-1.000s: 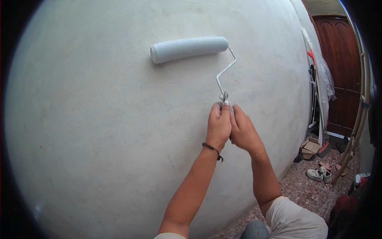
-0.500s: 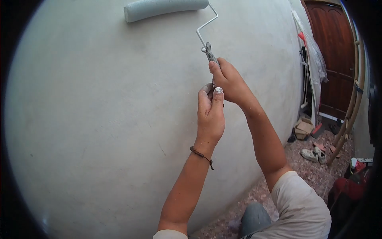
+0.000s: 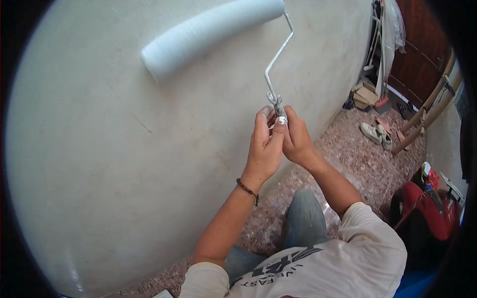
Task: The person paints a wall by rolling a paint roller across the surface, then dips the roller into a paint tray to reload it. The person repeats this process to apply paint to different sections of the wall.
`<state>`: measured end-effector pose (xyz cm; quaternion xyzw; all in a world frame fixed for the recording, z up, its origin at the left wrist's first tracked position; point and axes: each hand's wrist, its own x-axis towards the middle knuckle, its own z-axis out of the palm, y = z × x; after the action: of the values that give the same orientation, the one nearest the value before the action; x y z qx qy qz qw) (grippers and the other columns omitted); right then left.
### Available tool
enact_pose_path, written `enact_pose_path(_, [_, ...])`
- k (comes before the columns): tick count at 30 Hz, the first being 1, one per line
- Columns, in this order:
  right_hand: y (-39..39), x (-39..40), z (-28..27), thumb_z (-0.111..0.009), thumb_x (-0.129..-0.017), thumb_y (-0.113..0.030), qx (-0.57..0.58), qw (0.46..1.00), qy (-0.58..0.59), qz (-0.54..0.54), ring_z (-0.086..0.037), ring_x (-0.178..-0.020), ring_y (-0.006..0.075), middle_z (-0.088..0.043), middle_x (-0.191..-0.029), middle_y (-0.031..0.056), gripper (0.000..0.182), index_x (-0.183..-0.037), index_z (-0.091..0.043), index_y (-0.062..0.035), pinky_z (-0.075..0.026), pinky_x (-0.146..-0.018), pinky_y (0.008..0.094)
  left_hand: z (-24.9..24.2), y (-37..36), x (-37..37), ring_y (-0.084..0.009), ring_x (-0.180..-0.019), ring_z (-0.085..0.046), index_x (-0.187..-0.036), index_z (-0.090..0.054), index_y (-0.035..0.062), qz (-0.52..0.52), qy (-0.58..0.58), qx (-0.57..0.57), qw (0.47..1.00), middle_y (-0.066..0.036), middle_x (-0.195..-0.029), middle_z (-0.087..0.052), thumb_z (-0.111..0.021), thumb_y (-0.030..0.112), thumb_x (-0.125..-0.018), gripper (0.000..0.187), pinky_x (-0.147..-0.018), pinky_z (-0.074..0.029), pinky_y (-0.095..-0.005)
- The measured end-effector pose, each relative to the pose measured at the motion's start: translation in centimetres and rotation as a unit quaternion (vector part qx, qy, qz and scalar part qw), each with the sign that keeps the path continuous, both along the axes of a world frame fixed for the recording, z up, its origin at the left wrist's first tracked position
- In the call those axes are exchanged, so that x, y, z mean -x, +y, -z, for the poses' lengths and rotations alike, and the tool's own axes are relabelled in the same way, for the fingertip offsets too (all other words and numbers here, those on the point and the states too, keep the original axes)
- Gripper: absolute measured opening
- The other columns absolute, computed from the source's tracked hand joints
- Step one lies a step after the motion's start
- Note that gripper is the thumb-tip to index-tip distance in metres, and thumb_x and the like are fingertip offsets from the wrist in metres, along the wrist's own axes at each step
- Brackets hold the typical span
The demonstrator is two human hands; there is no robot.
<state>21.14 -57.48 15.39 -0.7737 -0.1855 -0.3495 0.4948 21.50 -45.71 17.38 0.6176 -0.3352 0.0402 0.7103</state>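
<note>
A paint roller (image 3: 213, 36) with a long, pale, paint-coated sleeve lies tilted across the upper part of the whitish wall (image 3: 119, 164). Its bent wire frame (image 3: 279, 57) runs down to a paint-smeared grip. My left hand (image 3: 267, 144) is closed around the grip, white paint on its thumbnail and a dark bracelet at the wrist. Right beside it, my right hand (image 3: 297, 139) is wrapped round the same grip from the other side. Most of the grip is hidden inside both hands.
A speckled floor (image 3: 343, 159) runs along the wall's foot. White shoes (image 3: 376, 135) and a cardboard box (image 3: 365, 96) sit to the right, near a wooden ladder (image 3: 432, 111) and a dark wooden door (image 3: 422, 44). A red and black object (image 3: 422, 213) stands at lower right.
Both hands have come down and nearer with the roller, which now looks larger and more tilted. The hands sit closer together on the grip. The view has tipped downward, showing more floor and shirt.
</note>
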Motion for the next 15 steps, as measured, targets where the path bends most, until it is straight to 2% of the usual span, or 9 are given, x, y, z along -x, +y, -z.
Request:
enact_pose_path(2, [0.2,1.0,3.3,-0.043,-0.088,-0.009,-0.009,0.999,0.036,0.008,-0.056,-0.064,0.0442,-0.054,-0.066,0.0245,0.02,-0.103,-0.042,0.0045,-0.042,-0.054,0.0429,2.1,-0.1,0.8,-0.0111,-0.104,-0.046,-0.124,-0.038,-0.0043,0.023,0.062,-0.02,0.998,-0.006,-0.111,-0.049,-0.04,0.014,-0.096,0.033,-0.092,-0.037,-0.0263])
enact_pose_path(4, [0.4,2.6,5.5,-0.044,-0.087,-0.009,-0.014,0.996,0.087,0.013,-0.057,-0.068,0.0456,-0.056,-0.072,0.0267,0.033,-0.116,-0.04,0.0054,-0.044,-0.057,0.0445,4.7,-0.1,1.1,-0.0097,-0.101,-0.046,-0.122,-0.041,-0.0031,0.02,0.087,-0.065,0.994,-0.005,-0.107,-0.05,-0.04,0.013,-0.096,0.031,-0.089,-0.038,-0.025])
enact_pose_path(5, [0.5,3.1,6.5,-0.044,-0.087,-0.009,-0.014,0.995,0.097,0.013,-0.057,-0.068,0.0456,-0.056,-0.072,0.0267,0.033,-0.116,-0.04,0.0054,-0.044,-0.057,0.0445,6.0,-0.1,1.3,-0.0084,-0.097,-0.047,-0.12,-0.043,-0.0019,0.018,0.097,-0.109,0.989,-0.003,-0.103,-0.052,-0.04,0.012,-0.096,0.028,-0.086,-0.039,-0.0237])
enact_pose_path(7, [0.6,3.8,9.1,-0.045,-0.087,-0.009,-0.003,0.994,0.108,0.032,-0.057,-0.068,0.0456,-0.057,-0.074,0.0276,0.035,-0.118,-0.04,0.005,-0.044,-0.058,0.0457,8.5,-0.5,2.0,-0.0076,-0.094,-0.048,-0.115,-0.048,-0.0006,0.011,0.118,-0.092,0.989,-0.003,-0.101,-0.053,-0.04,0.011,-0.096,0.024,-0.083,-0.04,-0.0228])
enact_pose_path(8, [0.7,4.4,10.4,-0.044,-0.09,-0.017,-0.008,0.989,0.135,0.053,-0.061,-0.07,0.0383,-0.059,-0.074,0.0205,0.02,-0.101,-0.048,-0.0002,-0.046,-0.059,0.0389,9.6,-0.6,2.4,-0.0075,-0.093,-0.048,-0.114,-0.048,-0.0007,0.01,0.13,-0.083,0.988,-0.003,-0.101,-0.054,-0.04,0.011,-0.096,0.024,-0.083,-0.04,-0.0229])
enact_pose_path(9, [0.8,4.8,11.5,-0.044,-0.09,-0.017,-0.007,0.989,0.141,0.051,-0.061,-0.07,0.0383,-0.059,-0.074,0.0205,0.02,-0.101,-0.048,-0.0002,-0.046,-0.059,0.0389,10.6,-0.7,2.6,-0.0073,-0.093,-0.048,-0.113,-0.049,-0.0008,0.008,0.141,-0.074,0.987,-0.003,-0.101,-0.054,-0.04,0.011,-0.096,0.023,-0.083,-0.04,-0.023])
enact_pose_path(11, [0.7,5.8,13.5,-0.046,-0.086,-0.01,0.002,0.984,0.173,0.045,-0.058,-0.07,0.046,-0.057,-0.075,0.0287,0.036,-0.119,-0.04,0.0039,-0.045,-0.058,0.0471,12.5,-0.9,3.3,-0.0082,-0.092,-0.049,-0.112,-0.05,-0.0006,0.004,0.168,-0.078,0.983,-0.004,-0.1,-0.055,-0.039,0.011,-0.096,0.023,-0.083,-0.041,-0.0234])
enact_pose_path(15, [0.3,7.5,17.8,-0.047,-0.087,-0.012,0.002,0.975,0.216,0.041,-0.058,-0.07,0.0456,-0.057,-0.074,0.0288,0.036,-0.118,-0.04,0.004,-0.045,-0.058,0.0468,17.2,-1.7,4.6,-0.0111,-0.09,-0.051,-0.108,-0.051,0.0,-0.026,0.19,-0.093,0.977,-0.007,-0.099,-0.057,-0.038,0.011,-0.096,0.021,-0.081,-0.042,-0.0257])
